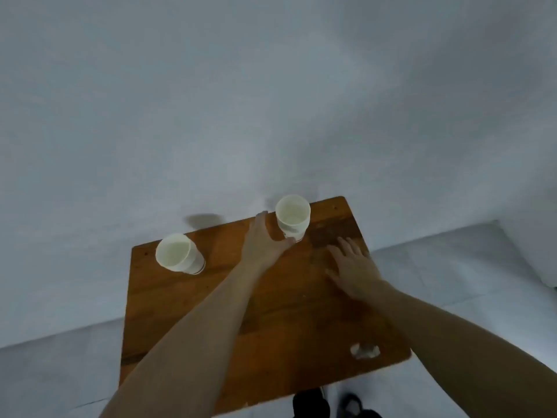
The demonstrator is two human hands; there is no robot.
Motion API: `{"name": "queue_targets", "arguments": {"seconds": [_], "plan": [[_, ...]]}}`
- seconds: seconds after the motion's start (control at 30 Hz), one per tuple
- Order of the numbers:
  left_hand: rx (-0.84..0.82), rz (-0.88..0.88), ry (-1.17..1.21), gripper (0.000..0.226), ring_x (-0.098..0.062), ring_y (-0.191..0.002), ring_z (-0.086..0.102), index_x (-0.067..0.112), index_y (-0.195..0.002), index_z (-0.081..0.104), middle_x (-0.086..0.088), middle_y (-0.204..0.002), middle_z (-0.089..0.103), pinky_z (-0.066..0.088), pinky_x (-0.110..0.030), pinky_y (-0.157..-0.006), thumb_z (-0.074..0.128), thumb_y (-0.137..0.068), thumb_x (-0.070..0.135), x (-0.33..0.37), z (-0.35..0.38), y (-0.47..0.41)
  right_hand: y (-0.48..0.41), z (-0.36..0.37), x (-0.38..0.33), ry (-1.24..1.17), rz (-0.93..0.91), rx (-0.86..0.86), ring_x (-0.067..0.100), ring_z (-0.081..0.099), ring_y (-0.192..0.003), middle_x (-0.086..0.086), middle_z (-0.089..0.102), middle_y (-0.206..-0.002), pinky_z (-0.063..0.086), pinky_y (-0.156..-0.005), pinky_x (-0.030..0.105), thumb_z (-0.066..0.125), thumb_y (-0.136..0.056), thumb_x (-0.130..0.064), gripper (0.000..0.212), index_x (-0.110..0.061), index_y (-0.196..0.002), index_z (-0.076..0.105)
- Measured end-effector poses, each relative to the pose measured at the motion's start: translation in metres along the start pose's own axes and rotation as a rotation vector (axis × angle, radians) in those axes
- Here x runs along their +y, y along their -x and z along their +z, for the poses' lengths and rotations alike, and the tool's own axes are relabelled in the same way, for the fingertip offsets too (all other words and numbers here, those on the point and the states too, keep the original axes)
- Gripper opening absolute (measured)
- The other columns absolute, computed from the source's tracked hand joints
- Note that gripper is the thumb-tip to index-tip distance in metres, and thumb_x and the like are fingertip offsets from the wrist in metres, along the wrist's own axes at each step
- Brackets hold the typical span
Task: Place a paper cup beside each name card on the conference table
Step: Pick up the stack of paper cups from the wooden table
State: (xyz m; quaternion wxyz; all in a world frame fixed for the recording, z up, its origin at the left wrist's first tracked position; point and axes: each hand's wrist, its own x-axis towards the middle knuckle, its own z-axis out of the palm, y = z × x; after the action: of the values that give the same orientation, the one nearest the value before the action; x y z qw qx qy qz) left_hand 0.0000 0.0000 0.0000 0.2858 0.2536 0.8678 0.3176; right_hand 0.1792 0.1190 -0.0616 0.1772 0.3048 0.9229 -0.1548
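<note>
Two paper cups stand upright on the wooden table (271, 312): one cup (292, 217) near the far right corner, the other cup (179, 253) near the far left corner. The left hand (262, 239) is spread, its thumb touching the right-hand cup's base. The right hand (351, 267) hovers with fingers spread near the right edge.

No lettering to read anywhere here. The paper cup at eleven o'clock (180, 253) shows a plain pale wall with only a thin reddish band near its base, no words. The paper cup at twelve o'clock (292, 217) carries a faint reddish mark low on its side, too blurred to make out. The wooden table (280, 312) bears no label or number.
</note>
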Motion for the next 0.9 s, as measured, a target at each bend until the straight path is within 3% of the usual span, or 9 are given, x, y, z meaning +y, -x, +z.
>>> {"name": "queue_targets", "arguments": {"seconds": [0.17,0.27,0.43,0.73,0.9], "plan": [[0.020,0.062,0.137,0.109,-0.020,-0.133,0.043,0.023,-0.146,0.030,0.002,-0.144,0.045,0.042,-0.049,-0.108,0.088,-0.057,0.046,-0.005,0.021,-0.033,-0.003,0.044,0.006,0.048,0.055,0.094,0.023,-0.010,-0.150,0.003,-0.004,-0.163,0.001,-0.120,0.043,0.007,-0.092,-0.064,0.073,-0.026,-0.154,0.004],[0.038,0.093,0.193,0.096,-0.016,-0.123,0.051,0.025,-0.138,0.041,0.004,-0.133,0.054,0.048,-0.043,-0.102,0.090,-0.056,0.041,-0.005,0.032,-0.043,-0.005,0.056,0.011,0.059,0.056,0.125,0.020,-0.016,-0.148,0.002,-0.010,-0.162,-0.005,-0.121,0.041,0.007,-0.094,-0.063,0.070,-0.027,-0.153,-0.002],[0.076,0.109,0.255,0.082,-0.010,-0.111,0.053,0.019,-0.131,0.048,0.003,-0.125,0.060,0.047,-0.025,-0.090,0.090,-0.062,0.028,-0.006,0.038,-0.052,-0.010,0.069,0.016,0.066,0.060,0.161,0.020,-0.011,-0.150,0.000,-0.008,-0.162,-0.005,-0.119,0.041,0.009,-0.095,-0.065,0.069,-0.029,-0.153,0.000],[0.168,0.064,0.238,0.076,-0.011,-0.105,0.056,0.018,-0.125,0.052,0.006,-0.117,0.060,0.050,-0.027,-0.085,0.090,-0.061,0.025,-0.011,0.019,-0.021,-0.011,0.065,0.018,0.066,0.041,0.113,0.022,-0.016,-0.149,0.003,-0.013,-0.162,-0.006,-0.120,0.042,0.004,-0.093,-0.065,0.071,-0.028,-0.153,-0.005],[0.250,0.038,0.149,0.079,-0.014,-0.107,0.057,0.020,-0.128,0.049,0.003,-0.119,0.060,0.050,-0.030,-0.082,0.089,-0.060,0.032,-0.020,0.001,0.034,-0.008,0.044,0.017,0.089,-0.018,-0.011,0.030,-0.012,-0.149,0.010,-0.012,-0.162,0.003,-0.120,0.048,0.017,-0.096,-0.062,0.075,-0.022,-0.154,-0.005]]}}
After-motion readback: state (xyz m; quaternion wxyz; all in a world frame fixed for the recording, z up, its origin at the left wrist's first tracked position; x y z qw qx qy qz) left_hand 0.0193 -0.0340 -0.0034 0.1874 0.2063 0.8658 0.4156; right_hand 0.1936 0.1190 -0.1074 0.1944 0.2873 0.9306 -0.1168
